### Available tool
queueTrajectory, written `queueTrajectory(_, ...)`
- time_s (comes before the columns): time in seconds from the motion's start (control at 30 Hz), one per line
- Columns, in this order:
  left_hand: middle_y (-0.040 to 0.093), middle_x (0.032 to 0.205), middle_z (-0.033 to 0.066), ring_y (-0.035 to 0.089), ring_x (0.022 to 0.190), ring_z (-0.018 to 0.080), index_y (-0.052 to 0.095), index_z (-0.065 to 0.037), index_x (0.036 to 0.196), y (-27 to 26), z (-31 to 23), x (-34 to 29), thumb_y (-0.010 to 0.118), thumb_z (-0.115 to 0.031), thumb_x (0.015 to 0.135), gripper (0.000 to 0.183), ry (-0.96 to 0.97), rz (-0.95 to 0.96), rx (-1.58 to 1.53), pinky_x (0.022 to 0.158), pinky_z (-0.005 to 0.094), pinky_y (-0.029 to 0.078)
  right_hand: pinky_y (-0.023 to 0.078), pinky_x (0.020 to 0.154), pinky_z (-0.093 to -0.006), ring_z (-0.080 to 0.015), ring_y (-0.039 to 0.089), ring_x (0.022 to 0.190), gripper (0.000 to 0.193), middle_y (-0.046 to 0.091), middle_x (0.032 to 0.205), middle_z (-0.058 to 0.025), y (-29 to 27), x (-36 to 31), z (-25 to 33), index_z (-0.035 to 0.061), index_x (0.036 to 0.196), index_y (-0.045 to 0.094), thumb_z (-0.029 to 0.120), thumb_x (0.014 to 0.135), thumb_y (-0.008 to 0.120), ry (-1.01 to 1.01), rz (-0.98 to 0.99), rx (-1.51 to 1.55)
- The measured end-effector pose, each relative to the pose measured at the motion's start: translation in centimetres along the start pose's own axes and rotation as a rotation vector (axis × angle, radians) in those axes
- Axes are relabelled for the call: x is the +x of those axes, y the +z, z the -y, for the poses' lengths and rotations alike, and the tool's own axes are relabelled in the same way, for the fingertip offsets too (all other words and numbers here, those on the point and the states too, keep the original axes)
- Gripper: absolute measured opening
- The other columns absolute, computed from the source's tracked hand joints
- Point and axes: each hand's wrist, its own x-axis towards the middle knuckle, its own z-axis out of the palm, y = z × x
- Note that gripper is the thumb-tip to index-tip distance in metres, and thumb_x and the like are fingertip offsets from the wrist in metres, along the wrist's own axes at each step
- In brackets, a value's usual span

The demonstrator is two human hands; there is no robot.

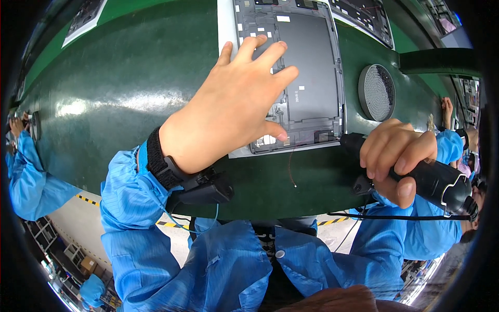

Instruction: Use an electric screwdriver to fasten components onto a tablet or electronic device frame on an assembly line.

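A dark grey flat device housing (312, 57), like a tablet's back shell with small white stickers, lies on a white sheet (224, 23). My left hand (234, 88) is spread over its left side, fingers apart, holding nothing; whether the fingertips press on it I cannot tell. My right hand (397, 153) is wrapped round a black electric screwdriver (436, 182), held tilted, its nose at the housing's lower right corner. The bit's tip is too small to make out. A thin wire (291, 169) with a small white end hangs from the housing's near edge onto the table.
Right of the housing stands a round grey dish (377, 93) of small dark parts, perhaps screws. Another housing (366, 18) lies at the back right. The green table (125, 78) reaches far left, where a co-worker's blue sleeve (39, 171) shows. A black cord (390, 217) runs below the screwdriver.
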Motion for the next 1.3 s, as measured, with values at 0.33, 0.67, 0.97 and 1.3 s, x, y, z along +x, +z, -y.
queueTrajectory(0.33,0.049,0.14,0.0159,0.044,0.13,0.0397,0.059,-0.006,0.123,-0.1,0.1,-0.1,0.09,-0.032,0.058,0.076,0.0,0.005,0.001,0.107,0.0466,0.043,0.051,0.052,-0.0319,-0.0169,0.059,0.052,0.029,0.061,0.067,-0.0044,0.8,0.0,-0.3,0.0074,0.098,0.049,0.017,0.088,0.075,0.055,-0.019,0.0)
queueTrajectory(0.67,0.048,0.141,0.0156,0.044,0.131,0.0394,0.059,-0.007,0.124,0.1,0.0,0.0,0.091,-0.032,0.058,0.077,0.003,-0.007,0.027,0.107,0.0469,0.044,0.05,0.052,-0.0336,-0.0178,0.057,0.054,0.024,0.059,0.067,-0.0055,0.9,-0.2,-0.4,0.0063,0.098,0.049,0.008,0.089,0.071,0.063,-0.028,-0.008)
queueTrajectory(0.97,0.047,0.144,0.0166,0.041,0.134,0.0404,0.059,-0.008,0.128,-0.1,0.0,-0.5,0.091,-0.038,0.059,0.082,0.014,0.019,0.079,0.108,0.0546,0.041,0.043,0.045,-0.0288,-0.0128,0.044,0.043,0.024,0.055,0.078,-0.0115,2.4,0.5,2.6,0.0024,0.105,0.049,0.024,0.098,0.052,0.163,-0.787,0.014)
queueTrajectory(1.3,0.037,0.15,0.023,0.048,0.133,0.0327,0.034,0.001,0.148,0.4,-0.9,-3.9,0.078,-0.02,0.085,0.079,-0.468,-0.391,-0.802,0.106,0.0441,0.046,0.055,0.071,-0.0394,-0.0332,0.072,0.081,0.05,0.064,0.128,-0.025,4.0,-5.4,2.9,-0.0097,0.116,0.061,0.016,0.078,0.079,0.776,-0.352,-0.812)
